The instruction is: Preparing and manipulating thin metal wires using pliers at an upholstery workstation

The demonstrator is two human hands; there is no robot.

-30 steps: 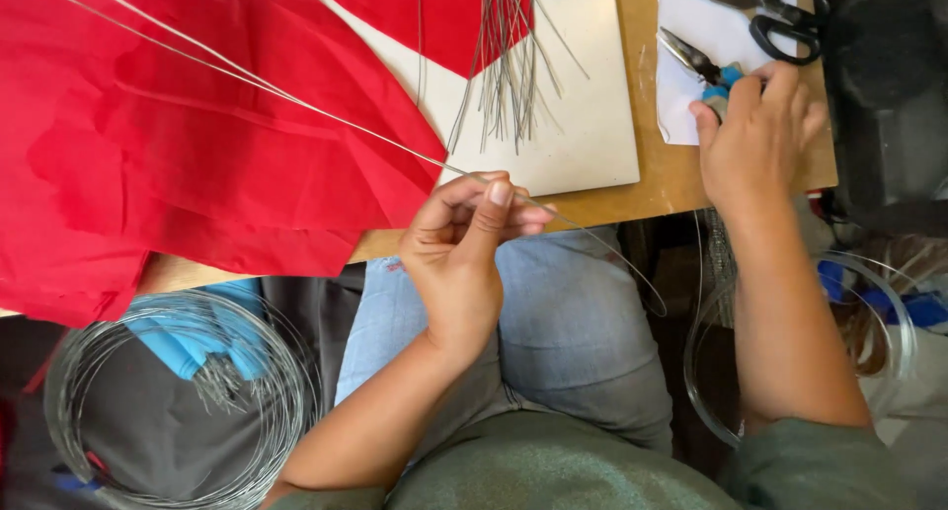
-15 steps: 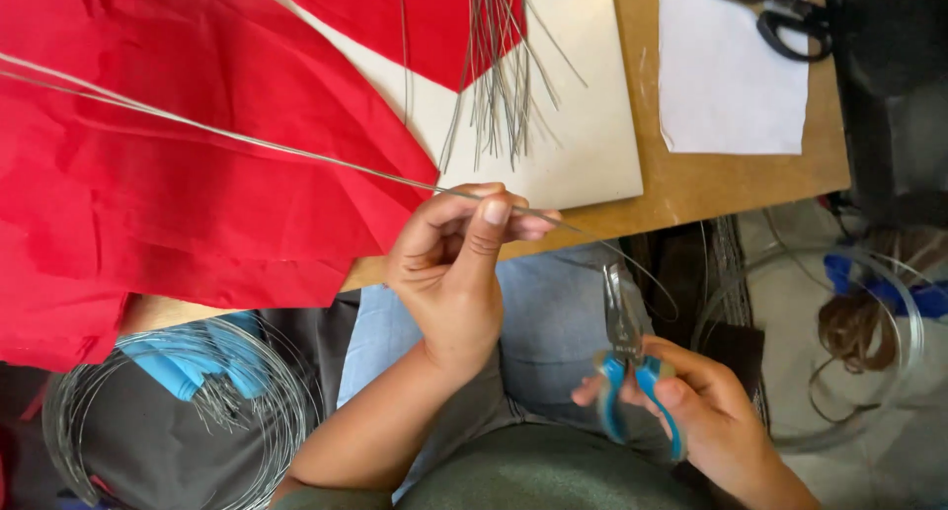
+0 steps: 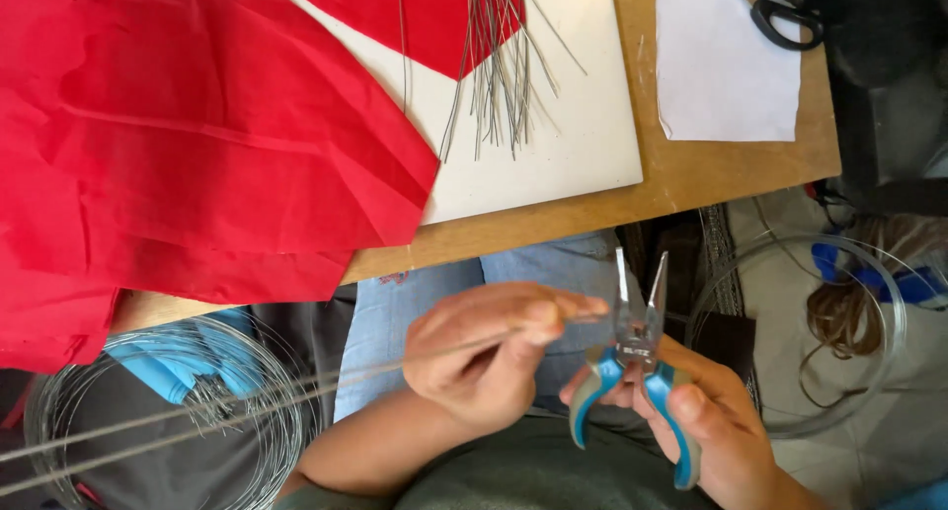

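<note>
My left hand point(image 3: 494, 357) pinches thin wire point(image 3: 247, 401) between thumb and fingertips. My right hand point(image 3: 711, 431) grips blue-handled pliers point(image 3: 632, 372), their tips parted, just beside the wire's end.

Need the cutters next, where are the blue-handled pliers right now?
In the head view, the blue-handled pliers sit lower right, open, in the right hand, beside the left hand.

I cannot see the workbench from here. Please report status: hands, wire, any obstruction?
Left hand pinches thin grey wire. Right hand holds blue-handled pliers, jaws open beside wire end. Nothing between pliers and wire.
</note>
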